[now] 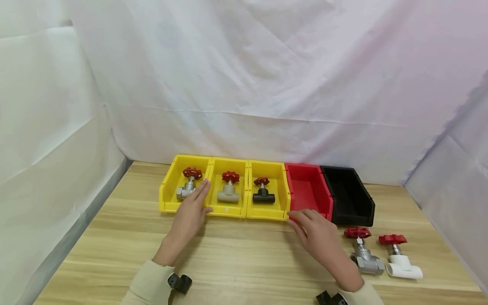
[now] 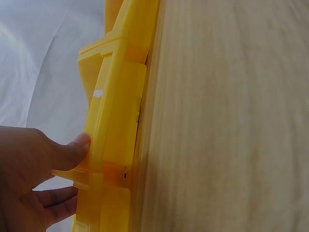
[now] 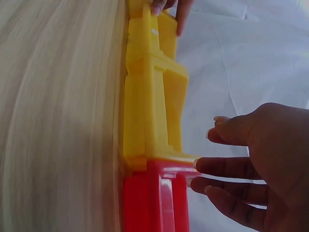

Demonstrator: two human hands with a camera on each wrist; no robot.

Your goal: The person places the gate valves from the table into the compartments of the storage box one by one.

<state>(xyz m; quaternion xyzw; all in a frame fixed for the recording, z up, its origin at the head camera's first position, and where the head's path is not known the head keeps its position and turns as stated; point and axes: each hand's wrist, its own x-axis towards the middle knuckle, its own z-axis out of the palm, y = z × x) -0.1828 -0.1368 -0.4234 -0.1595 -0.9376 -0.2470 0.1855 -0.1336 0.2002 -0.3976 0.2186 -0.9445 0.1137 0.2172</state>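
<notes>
Three yellow bins (image 1: 228,210) stand side by side, each with a red-handled valve: a metal valve (image 1: 184,192), a beige valve (image 1: 228,195) and a black valve (image 1: 264,196). My left hand (image 1: 190,214) rests over the divider between the first two bins, fingers extended, its thumb (image 2: 83,140) at the front lip. The fingers partly cover the metal valve. Beside the joint of the third yellow bin and the red bin (image 1: 305,186), my right hand (image 1: 318,235) has loosely bent fingers and holds nothing. Its fingertips (image 3: 199,164) are at the bins' edge; contact is hard to tell.
A black bin (image 1: 348,197) adjoins the red one. On the wooden table (image 1: 244,267), to the right of my right hand, lie a larger metal valve (image 1: 367,262) and a white valve (image 1: 403,267), both with red handles. White cloth (image 1: 267,84) hangs behind the bins.
</notes>
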